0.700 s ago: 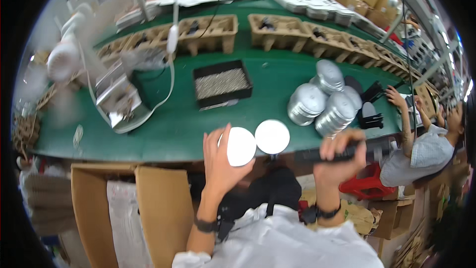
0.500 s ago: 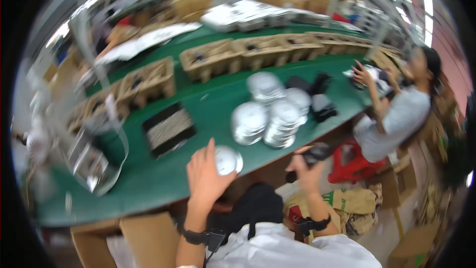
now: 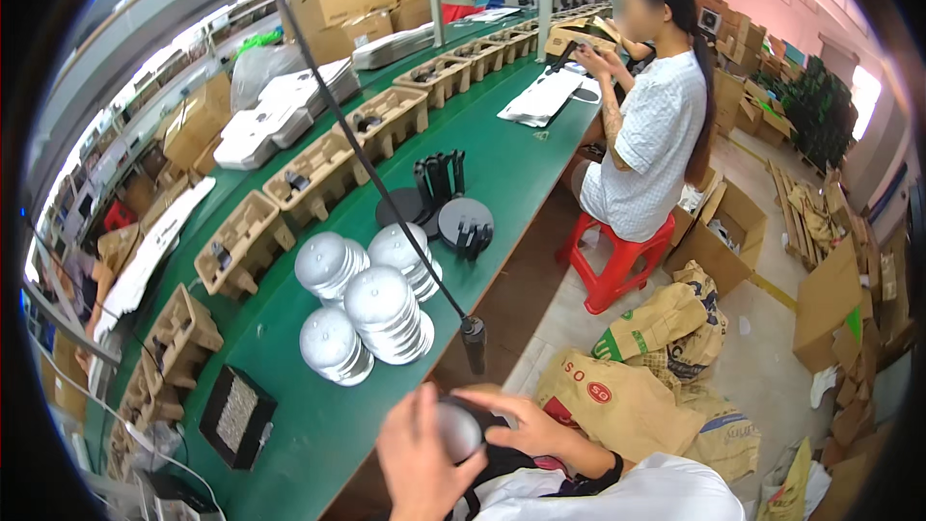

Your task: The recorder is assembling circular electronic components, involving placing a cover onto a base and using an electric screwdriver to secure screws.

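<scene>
Close in front of my body, a round silver disc (image 3: 458, 434) is held between my two hands, with a dark edge showing along its top. My left hand (image 3: 418, 458) wraps its left side, fingers pointing up. From the right, my right hand (image 3: 529, 425) grips the other side with curled fingers; whether a black part also sits under it, I cannot tell. Beyond my hands several stacks of similar silver discs (image 3: 381, 301) stand on the green table (image 3: 299, 444). A dark screwdriver-like power tool (image 3: 474, 336) hangs by a rod over the table edge.
Behind the stacks are black round bases with upright arms (image 3: 449, 212). A black box of small metal pieces (image 3: 236, 415) lies left. Cardboard trays (image 3: 299, 174) line the far side. A person (image 3: 651, 106) sits on a red stool (image 3: 617, 256) at right, beside woven sacks (image 3: 617, 391).
My view has swung to the right. My left hand has lifted the silver disc off the table and my right hand, which held a black part, has joined it. The hanging tool now shows in front.
</scene>
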The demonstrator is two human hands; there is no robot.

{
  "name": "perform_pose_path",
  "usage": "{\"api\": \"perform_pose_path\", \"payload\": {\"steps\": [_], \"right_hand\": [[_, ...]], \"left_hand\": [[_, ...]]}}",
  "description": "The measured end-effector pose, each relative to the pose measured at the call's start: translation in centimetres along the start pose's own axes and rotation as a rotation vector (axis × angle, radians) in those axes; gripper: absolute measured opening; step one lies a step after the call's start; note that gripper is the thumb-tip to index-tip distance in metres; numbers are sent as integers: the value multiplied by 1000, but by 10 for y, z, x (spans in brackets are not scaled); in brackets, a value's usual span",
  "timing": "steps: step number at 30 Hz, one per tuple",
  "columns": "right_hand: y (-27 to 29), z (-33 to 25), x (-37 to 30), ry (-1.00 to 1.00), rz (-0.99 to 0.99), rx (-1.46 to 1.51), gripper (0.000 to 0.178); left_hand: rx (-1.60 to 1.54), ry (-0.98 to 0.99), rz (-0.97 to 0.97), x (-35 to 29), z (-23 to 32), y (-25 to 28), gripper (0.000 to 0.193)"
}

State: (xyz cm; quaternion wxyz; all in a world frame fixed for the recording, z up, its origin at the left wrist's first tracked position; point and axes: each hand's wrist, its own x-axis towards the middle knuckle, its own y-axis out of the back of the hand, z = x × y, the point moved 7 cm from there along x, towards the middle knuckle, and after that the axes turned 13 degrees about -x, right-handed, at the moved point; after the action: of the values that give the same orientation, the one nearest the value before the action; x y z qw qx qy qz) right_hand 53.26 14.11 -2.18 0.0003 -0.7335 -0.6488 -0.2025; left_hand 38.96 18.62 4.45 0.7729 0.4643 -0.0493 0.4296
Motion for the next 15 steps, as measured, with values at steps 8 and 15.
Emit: {"api": "perform_pose_path", "payload": {"steps": [8,15], "right_hand": [[52,9,16,80,789,-889,31],[181,79,58,654,319,-1816,51]], "left_hand": [[-140,24,72,-53,-5,44,83],[565,422,599,-338,-25,264,41]]}}
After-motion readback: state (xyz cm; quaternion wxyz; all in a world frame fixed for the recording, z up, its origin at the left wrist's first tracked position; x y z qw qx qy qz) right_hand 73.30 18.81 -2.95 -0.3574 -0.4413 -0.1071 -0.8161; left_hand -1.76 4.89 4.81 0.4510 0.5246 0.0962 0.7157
